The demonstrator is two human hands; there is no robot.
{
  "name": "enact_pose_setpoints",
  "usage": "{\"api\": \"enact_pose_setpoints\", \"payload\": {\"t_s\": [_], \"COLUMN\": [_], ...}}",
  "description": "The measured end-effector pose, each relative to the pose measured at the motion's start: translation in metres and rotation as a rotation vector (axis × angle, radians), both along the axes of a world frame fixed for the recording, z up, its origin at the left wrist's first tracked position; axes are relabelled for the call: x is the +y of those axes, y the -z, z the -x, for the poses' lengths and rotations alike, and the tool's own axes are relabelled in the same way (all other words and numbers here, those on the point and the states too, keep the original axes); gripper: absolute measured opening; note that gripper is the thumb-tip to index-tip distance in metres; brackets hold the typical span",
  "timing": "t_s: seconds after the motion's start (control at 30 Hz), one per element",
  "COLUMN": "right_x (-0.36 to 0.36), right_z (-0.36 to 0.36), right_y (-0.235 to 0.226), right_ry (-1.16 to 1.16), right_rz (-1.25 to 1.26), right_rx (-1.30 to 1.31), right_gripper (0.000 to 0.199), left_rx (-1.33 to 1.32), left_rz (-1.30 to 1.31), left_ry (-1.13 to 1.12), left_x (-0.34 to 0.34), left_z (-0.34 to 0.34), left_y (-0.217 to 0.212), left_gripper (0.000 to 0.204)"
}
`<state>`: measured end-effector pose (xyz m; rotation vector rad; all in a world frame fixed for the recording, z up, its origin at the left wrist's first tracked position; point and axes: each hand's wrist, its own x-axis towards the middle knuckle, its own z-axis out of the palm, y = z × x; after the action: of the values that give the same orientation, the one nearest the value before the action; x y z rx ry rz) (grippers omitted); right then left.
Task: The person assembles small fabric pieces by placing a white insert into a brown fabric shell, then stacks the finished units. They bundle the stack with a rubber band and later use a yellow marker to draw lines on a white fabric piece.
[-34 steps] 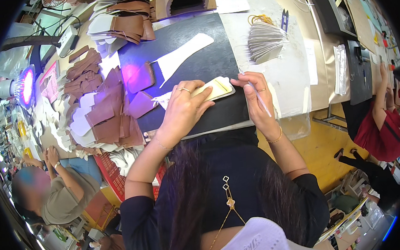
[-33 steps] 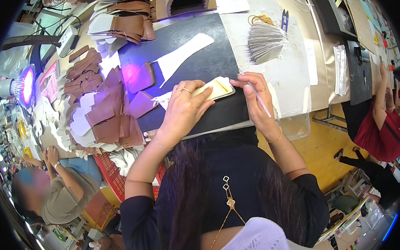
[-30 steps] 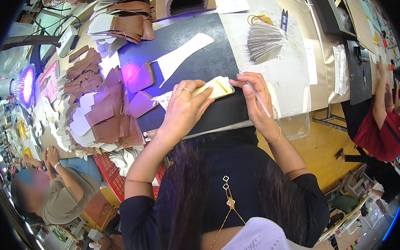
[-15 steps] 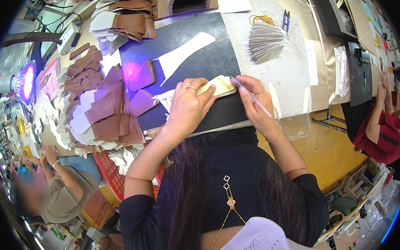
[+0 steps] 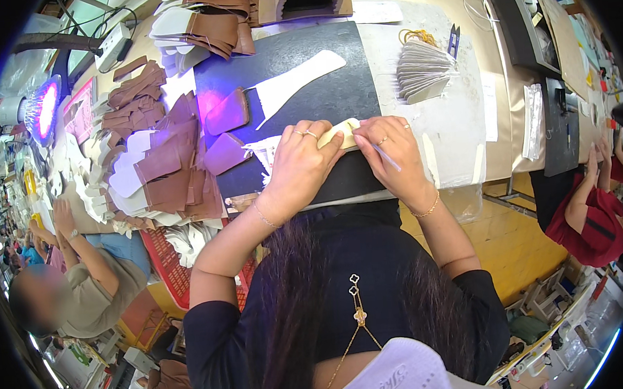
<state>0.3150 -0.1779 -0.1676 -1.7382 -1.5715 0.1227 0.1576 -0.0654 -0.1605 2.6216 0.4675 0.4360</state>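
Observation:
A pale yellow, cushion-like piece [image 5: 339,133] is pinched by my left hand [image 5: 299,161], thumb on top, at the front part of the black mat [image 5: 302,49]. My right hand [image 5: 396,150] is closed, its fingertips pressed to the piece's right end. A slim translucent stick [image 5: 388,160] is tucked in that hand, its end sticking out below the fingers. Beside my left hand lies a white piece with a fringed edge [image 5: 265,154], touching a brown rounded part [image 5: 225,154]. Behind my hands, a long white cut piece [image 5: 301,77] joins another brown part [image 5: 226,113].
Brown and white cut pieces [image 5: 167,171] are heaped left of the mat, with a stack [image 5: 205,30] behind. A fan of grey pieces [image 5: 425,72] and thread snips [image 5: 453,41] lie right. A lamp [image 5: 44,118] glows far left. Co-workers sit at both sides.
My right hand has come in against the yellow piece, fingers closing on its right end. The stick has swung from the piece's edge back under my fingers. The view has shifted slightly.

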Motion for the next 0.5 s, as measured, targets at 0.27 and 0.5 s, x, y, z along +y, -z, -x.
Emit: {"api": "enact_pose_setpoints", "payload": {"t_s": [0.27, 0.5], "right_x": [-0.022, -0.025], "right_z": [-0.008, 0.007], "right_y": [-0.013, -0.001], "right_ry": [0.081, 0.136], "right_rz": [0.036, -0.045], "right_rx": [0.149, 0.600], "right_gripper": [0.012, 0.024], "left_rx": [-0.039, -0.160], "left_rz": [0.081, 0.374], "left_ry": [0.009, -0.111], "left_x": [0.005, 0.022], "left_z": [0.001, 0.000], "left_y": [0.007, 0.011], "left_gripper": [0.027, 0.034]}}
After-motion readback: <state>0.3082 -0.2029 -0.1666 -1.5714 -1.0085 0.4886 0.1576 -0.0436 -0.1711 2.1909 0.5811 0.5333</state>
